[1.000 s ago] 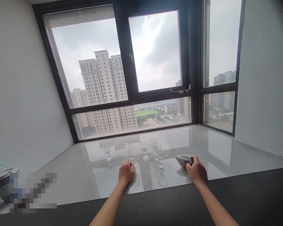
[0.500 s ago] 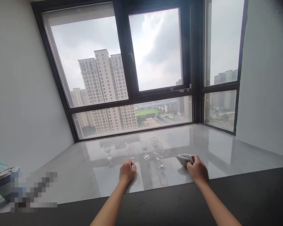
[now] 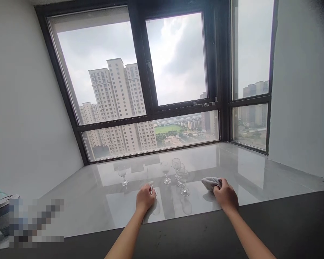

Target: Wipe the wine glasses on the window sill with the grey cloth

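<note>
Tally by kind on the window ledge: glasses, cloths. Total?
Wine glasses: 6, one at the left hand
Grey cloth: 1, under the right hand
Total: 7

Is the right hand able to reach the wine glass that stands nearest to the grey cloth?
Probably yes: the right hand grips the grey cloth, and that wine glass stands just left of it, with only bare countertop between them.
</note>
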Demonstrator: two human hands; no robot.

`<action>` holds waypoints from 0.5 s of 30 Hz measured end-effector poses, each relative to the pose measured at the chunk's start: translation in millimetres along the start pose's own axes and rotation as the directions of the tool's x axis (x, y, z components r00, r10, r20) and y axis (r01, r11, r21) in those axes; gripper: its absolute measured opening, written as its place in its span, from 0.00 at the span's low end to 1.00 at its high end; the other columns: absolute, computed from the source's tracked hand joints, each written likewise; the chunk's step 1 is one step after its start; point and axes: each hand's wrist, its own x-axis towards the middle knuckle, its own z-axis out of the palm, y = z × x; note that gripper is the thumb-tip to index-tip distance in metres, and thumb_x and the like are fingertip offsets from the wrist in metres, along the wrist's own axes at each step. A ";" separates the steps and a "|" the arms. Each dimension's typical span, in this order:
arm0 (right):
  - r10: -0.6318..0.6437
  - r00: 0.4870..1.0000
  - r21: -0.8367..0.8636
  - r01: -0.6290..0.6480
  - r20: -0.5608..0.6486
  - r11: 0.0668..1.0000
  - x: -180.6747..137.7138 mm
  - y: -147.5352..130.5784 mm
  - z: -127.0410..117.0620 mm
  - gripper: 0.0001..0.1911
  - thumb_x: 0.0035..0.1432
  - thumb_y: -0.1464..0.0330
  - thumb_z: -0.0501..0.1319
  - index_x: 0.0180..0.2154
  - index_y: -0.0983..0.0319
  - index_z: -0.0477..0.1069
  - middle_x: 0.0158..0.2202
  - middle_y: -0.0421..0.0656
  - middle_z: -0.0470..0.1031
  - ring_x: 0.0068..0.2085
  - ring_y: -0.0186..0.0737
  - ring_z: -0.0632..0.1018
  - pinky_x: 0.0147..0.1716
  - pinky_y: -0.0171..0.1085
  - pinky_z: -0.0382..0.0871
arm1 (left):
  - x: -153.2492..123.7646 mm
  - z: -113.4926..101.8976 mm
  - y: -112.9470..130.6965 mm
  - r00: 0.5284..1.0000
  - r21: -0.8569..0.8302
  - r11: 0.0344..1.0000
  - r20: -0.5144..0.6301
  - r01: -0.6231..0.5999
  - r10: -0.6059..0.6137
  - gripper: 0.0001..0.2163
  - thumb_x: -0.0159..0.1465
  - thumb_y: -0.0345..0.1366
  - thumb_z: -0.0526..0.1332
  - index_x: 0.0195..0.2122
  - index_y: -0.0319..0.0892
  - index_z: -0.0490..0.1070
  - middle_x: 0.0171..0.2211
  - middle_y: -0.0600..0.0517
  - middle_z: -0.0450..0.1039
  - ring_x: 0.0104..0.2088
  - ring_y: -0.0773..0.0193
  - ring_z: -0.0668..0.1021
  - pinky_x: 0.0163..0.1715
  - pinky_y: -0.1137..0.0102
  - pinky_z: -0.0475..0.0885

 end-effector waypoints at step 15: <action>-0.040 0.997 0.019 0.042 -0.063 0.999 2.6 8.1 9.8 0.19 0.57 0.69 0.51 0.49 0.63 0.67 0.39 0.49 0.74 0.39 0.45 0.73 0.35 0.37 0.60 | -0.5 -0.8 0.1 1.000 0.015 1.000 0.014 -0.002 0.002 0.08 0.63 0.40 0.55 0.31 0.43 0.67 0.33 0.49 0.73 0.34 0.63 0.73 0.30 0.70 0.56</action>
